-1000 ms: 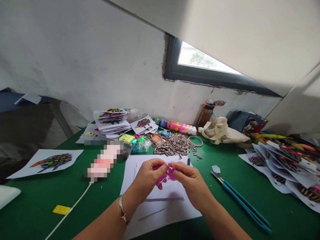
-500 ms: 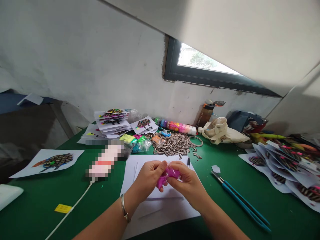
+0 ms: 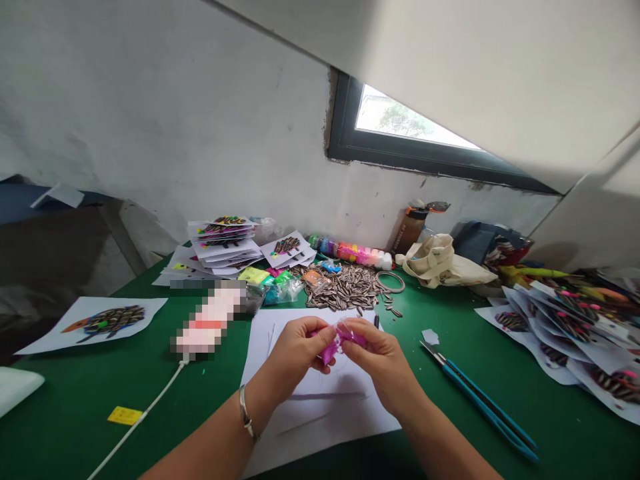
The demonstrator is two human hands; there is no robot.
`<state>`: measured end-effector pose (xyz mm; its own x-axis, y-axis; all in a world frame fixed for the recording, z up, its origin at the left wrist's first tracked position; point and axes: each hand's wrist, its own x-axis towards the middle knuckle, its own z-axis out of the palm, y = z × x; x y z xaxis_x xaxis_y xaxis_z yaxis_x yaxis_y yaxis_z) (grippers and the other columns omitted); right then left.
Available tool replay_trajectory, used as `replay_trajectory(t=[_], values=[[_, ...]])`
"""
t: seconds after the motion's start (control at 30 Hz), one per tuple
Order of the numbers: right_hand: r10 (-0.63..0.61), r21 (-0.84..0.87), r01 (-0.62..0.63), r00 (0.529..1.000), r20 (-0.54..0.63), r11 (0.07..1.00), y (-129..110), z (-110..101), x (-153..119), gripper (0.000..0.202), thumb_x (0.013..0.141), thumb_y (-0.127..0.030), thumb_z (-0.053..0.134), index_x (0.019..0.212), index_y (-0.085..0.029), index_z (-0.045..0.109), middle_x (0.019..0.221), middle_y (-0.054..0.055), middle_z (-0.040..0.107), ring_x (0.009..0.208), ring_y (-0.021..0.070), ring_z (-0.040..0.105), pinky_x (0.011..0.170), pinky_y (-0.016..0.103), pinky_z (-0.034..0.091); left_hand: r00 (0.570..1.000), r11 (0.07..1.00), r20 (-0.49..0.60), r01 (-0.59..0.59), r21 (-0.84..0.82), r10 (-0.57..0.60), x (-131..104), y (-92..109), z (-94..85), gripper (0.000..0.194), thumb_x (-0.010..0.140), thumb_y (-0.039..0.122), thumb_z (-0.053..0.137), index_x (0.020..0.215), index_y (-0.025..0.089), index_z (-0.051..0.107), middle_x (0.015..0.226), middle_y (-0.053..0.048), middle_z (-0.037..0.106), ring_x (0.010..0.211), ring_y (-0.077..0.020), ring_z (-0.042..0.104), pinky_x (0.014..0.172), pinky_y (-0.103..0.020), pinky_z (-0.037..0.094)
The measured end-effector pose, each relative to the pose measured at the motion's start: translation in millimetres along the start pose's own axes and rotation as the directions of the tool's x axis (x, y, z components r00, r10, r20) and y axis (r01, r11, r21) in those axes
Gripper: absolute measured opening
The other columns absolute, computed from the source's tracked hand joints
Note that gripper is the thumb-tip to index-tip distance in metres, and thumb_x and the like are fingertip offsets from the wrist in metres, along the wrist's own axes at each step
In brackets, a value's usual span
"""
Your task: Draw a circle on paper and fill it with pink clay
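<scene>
Two bare hands meet near the centre of the frame above a green surface [image 3: 200,427] that fills the lower half. On it, at lower centre, lies a white sheet [image 3: 300,437] with faint lines, and at the right edge spread seed-decorated pictures [image 3: 545,320]. The left hand [image 3: 295,353] is closed, pinching one side of a pink material [image 3: 329,353]; the right hand [image 3: 387,360] pinches the other side, where clear plastic shows. A heap of striped seeds [image 3: 350,290] sits just beyond the sheet, and blue-handled tweezers [image 3: 461,381] rest at lower right. Smallest are a dark pen [image 3: 377,323] and a paper scrap [image 3: 430,337]. The pink material has just shifted between the fingers, less bunched on the right; both grips stay on it, so it seems to be undergoing handling, still clear of the sheet.
</scene>
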<state>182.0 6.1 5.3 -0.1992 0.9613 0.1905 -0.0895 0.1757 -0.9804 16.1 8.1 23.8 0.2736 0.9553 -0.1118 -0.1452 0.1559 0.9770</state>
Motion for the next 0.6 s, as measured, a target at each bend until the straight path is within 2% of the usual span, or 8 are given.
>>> replay_trajectory(t=[0.2, 0.33, 0.43, 0.6], values=[[-0.034, 0.019, 0.036, 0.997, -0.066, 0.999, 2.3, -0.4, 0.3, 0.004, 0.077, -0.025, 0.072, 0.078, -0.022, 0.071, 0.089, 0.003, 0.059, 0.083, 0.0173, 0.052, 0.073, 0.029, 0.044, 0.997, 0.998, -0.061, -0.055, -0.003, 0.055, -1.7, 1.5, 5.8, 0.033, 0.076, 0.045, 0.069, 0.070, 0.013, 0.064, 0.057, 0.000, 0.057, 0.051, -0.0119, 0.055, 0.045, -0.021, 0.044], [-0.019, 0.056, 0.022, 0.999, -0.050, 0.998, -0.9, 0.4, 0.3, 0.004, 0.078, -0.024, 0.070, 0.077, -0.021, 0.067, 0.086, 0.001, 0.059, 0.081, 0.0165, 0.052, 0.074, 0.029, 0.043, 0.994, 0.998, -0.101, -0.052, -0.024, 0.050, -1.0, 1.4, 4.5, 0.033, 0.076, 0.046, 0.069, 0.070, 0.014, 0.063, 0.055, 0.001, 0.055, 0.050, -0.0119, 0.054, 0.045, -0.021, 0.043], [-0.004, 0.061, 0.004, 1.000, 0.006, 0.998, -7.3, 1.8, 0.9, 0.007, 0.081, -0.025, 0.068, 0.087, -0.022, 0.070, 0.093, 0.003, 0.061, 0.088, 0.0187, 0.054, 0.080, 0.032, 0.043, 0.997, 0.999, -0.066, -0.046, -0.015, 0.045, 0.3, 0.4, 0.1, 0.034, 0.078, 0.047, 0.067, 0.073, 0.014, 0.063, 0.058, 0.001, 0.057, 0.051, -0.0120, 0.055, 0.046, -0.022, 0.045], [0.084, 0.088, -0.101, 0.980, 0.181, 0.991, -11.9, 4.2, 0.8, 0.022, 0.080, -0.025, 0.068, 0.101, -0.023, 0.072, 0.096, 0.004, 0.065, 0.090, 0.0206, 0.057, 0.085, 0.037, 0.043, 0.997, 0.998, -0.048, -0.059, 0.010, 0.060, 1.5, 1.0, -2.9, 0.037, 0.080, 0.050, 0.065, 0.073, 0.014, 0.062, 0.056, 0.001, 0.055, 0.050, -0.0110, 0.054, 0.046, -0.022, 0.045]])
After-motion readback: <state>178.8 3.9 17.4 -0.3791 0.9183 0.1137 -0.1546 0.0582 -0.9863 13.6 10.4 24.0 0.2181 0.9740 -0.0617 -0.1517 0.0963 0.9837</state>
